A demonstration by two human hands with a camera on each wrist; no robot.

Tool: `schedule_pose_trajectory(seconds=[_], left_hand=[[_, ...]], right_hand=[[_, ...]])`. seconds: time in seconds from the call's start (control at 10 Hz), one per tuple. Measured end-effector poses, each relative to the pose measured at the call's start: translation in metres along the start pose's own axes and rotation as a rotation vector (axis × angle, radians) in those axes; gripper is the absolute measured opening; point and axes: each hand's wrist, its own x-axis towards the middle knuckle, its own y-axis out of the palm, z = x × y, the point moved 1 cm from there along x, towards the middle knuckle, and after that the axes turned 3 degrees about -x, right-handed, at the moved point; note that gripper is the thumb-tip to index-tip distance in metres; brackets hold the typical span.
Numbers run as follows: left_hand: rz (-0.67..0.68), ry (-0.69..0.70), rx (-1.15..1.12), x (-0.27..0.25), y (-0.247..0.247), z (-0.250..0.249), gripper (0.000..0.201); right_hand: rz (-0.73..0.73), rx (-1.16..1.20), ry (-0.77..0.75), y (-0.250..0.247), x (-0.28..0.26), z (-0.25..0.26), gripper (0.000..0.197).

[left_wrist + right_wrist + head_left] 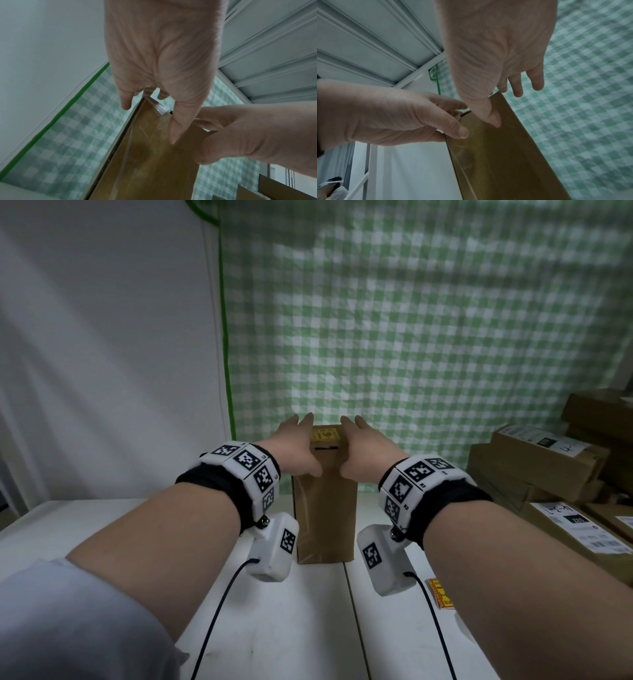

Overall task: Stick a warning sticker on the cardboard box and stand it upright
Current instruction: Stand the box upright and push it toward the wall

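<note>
A tall brown cardboard box [323,518] stands upright on the white table [308,628]. A yellow warning sticker [324,435] is on its top face. My left hand [301,446] is at the box's upper left side and my right hand [356,446] at its upper right side. Both hands have straight fingers reaching past the top. In the left wrist view the left hand [154,94] lays its thumb on the front face of the box [150,155]. In the right wrist view the right hand [501,94] does the same on the box [505,155].
A yellow sticker sheet [441,594] lies on the table under my right forearm. Several labelled cardboard boxes [548,467] are stacked at the right. A green checked cloth [411,337] hangs behind, with a white wall to its left. Cables trail from both wrist cameras.
</note>
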Motion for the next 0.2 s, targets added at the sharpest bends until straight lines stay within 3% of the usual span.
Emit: schedule_pose_trajectory(seconds=[0.2], left_hand=[[-0.02,-0.005,-0.011,-0.0044,-0.0028,0.0015,0.112]], right_hand=[[-0.043,0.018,-0.016,-0.0046,-0.0078,-0.0022,0.087]])
